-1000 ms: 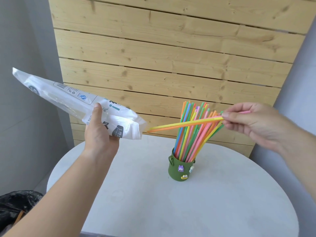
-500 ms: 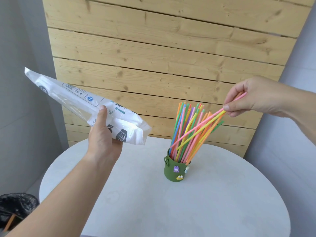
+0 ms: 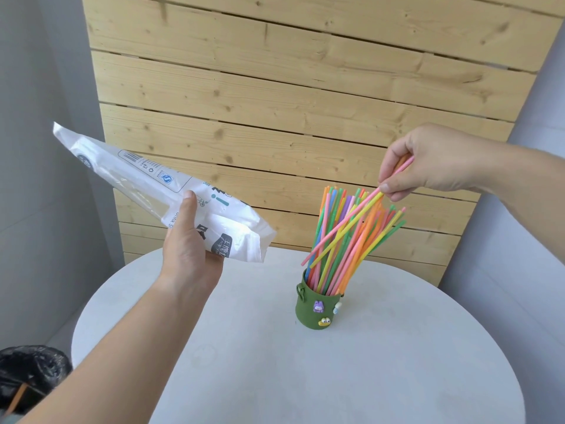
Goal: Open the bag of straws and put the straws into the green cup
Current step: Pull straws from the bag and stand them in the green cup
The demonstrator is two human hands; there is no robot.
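Observation:
A green cup [image 3: 316,312] with small stickers stands on the round white table [image 3: 275,362], holding several coloured straws [image 3: 342,240] that fan out upward. My right hand [image 3: 428,160] is above and right of the cup, pinching a few straws, pink, yellow and orange [image 3: 345,228]. They slant down to the left, their lower ends just above the cup's left rim. My left hand [image 3: 189,240] holds the white plastic straw bag [image 3: 146,188] in the air to the left, its open end pointing toward the cup.
A wooden slat wall [image 3: 290,102] rises right behind the table. A bin with a black liner [image 3: 27,377] sits on the floor at lower left. Grey walls flank both sides.
My right hand has swung the pinched straws from nearly level to a steep slant, lower ends now at the cup's rim. The bag stays held in my left hand.

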